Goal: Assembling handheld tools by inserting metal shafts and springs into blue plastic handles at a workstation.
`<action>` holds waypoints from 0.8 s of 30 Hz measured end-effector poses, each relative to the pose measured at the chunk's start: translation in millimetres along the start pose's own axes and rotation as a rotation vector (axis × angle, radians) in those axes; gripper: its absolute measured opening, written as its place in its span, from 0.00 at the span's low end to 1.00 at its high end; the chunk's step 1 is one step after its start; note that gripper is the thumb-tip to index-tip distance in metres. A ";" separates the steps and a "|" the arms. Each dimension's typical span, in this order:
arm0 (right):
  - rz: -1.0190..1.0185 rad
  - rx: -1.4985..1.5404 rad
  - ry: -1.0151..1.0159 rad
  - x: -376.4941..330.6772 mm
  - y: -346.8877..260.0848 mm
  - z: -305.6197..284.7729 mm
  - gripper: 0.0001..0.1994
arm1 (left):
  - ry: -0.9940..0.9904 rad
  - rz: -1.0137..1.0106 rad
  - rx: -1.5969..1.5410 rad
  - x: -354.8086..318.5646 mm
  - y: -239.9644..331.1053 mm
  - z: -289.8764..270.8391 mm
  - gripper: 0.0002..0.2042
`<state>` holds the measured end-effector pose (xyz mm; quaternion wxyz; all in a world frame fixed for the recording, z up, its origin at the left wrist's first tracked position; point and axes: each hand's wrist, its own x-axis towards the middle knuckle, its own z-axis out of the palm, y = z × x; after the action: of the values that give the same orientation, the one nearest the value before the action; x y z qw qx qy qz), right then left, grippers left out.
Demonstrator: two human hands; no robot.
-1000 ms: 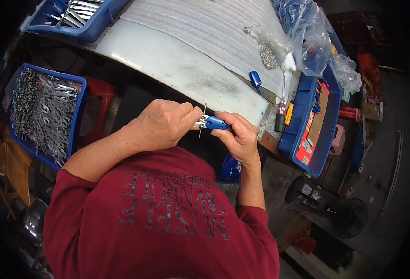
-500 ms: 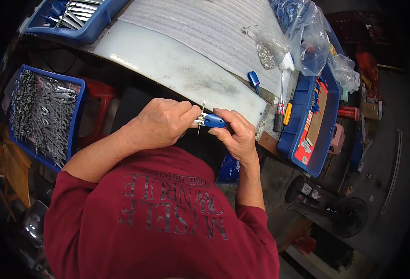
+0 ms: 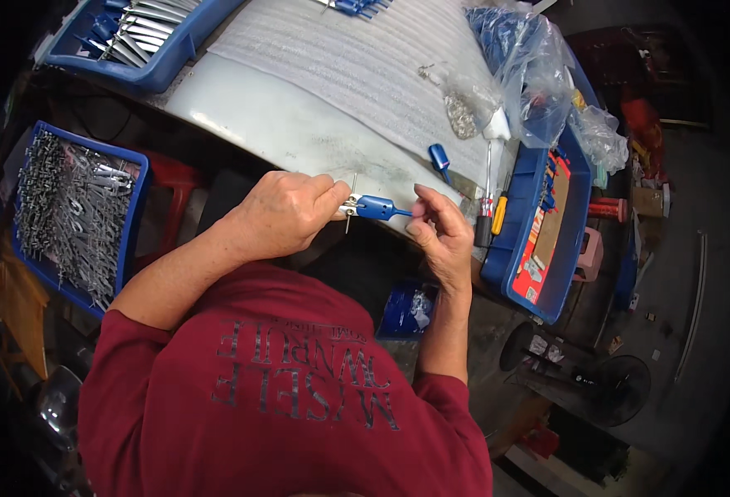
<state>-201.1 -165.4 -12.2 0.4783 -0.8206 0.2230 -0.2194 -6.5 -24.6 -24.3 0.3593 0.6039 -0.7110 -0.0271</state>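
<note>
At the near edge of the white workbench [image 3: 299, 132], between the two hands, a small blue-handled part [image 3: 375, 207] lies level, its blue body toward the right and its metal end toward the left. The left hand [image 3: 278, 214] is curled nearly closed, thumb and forefinger pinched on the metal end, where a thin pin [image 3: 351, 199] stands upright through it. The right hand [image 3: 439, 236] sits just right of the part, fingers loosely bent, thumb and fingertips nipping the slim blue tip that sticks out from the body. Farther off on the ribbed mat [image 3: 381, 74] rests another blue piece [image 3: 439, 157], well apart from the hands. Left of the person, a blue tray [image 3: 133, 224] holds a heap of grey metal pieces; a second blue tray [image 3: 158, 70] sits at the far left. On the right, a long blue bin [image 3: 514, 248] stands beside the bench with clear plastic bags [image 3: 531, 66] above it.
</note>
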 end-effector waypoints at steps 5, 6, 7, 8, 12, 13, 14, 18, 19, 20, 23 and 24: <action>0.014 -0.182 0.187 19.5 5.9 -11.7 0.11 | 0.014 -0.031 0.046 10.1 -17.4 1.0 0.09; -0.003 -0.188 0.187 27.3 8.3 -14.0 0.11 | 0.025 -0.042 0.054 12.5 -21.2 1.2 0.08; 0.012 -0.208 0.229 33.8 10.9 -16.9 0.10 | 0.037 -0.034 0.058 14.9 -23.6 0.5 0.08; 0.029 -0.228 0.271 41.1 14.2 -19.9 0.10 | 0.045 -0.046 0.066 17.4 -26.3 -0.2 0.08; 0.136 -0.218 0.341 80.3 20.2 -26.4 0.07 | 0.070 -0.077 0.103 20.5 -40.7 5.3 0.07; 0.115 -0.325 0.306 90.4 19.2 -28.8 0.08 | 0.077 -0.074 0.103 22.1 -41.8 5.0 0.07; 0.110 -0.330 0.307 100.3 23.3 -29.9 0.08 | 0.065 -0.078 0.107 22.8 -41.7 4.9 0.07; 0.028 -0.518 0.255 134.9 54.1 -33.2 0.09 | 0.048 -0.108 0.131 23.6 -42.7 7.9 0.07; 0.049 -0.536 0.237 141.7 56.7 -32.0 0.08 | 0.052 -0.110 0.131 23.7 -43.0 8.2 0.07; 0.070 -0.554 0.220 147.6 59.0 -31.3 0.08 | 0.042 -0.114 0.129 23.7 -43.0 8.5 0.07; 0.109 -0.663 0.188 162.0 56.8 -27.2 0.08 | 0.029 -0.129 0.125 22.9 -42.5 8.1 0.07; 0.112 -0.759 0.179 165.9 55.7 -25.5 0.08 | 0.024 -0.134 0.122 22.7 -42.4 7.6 0.07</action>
<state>-91.0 -303.1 -25.6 0.1306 -0.9034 0.3734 -0.1655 24.7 -59.0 -39.1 0.3276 0.6713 -0.6648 -0.0005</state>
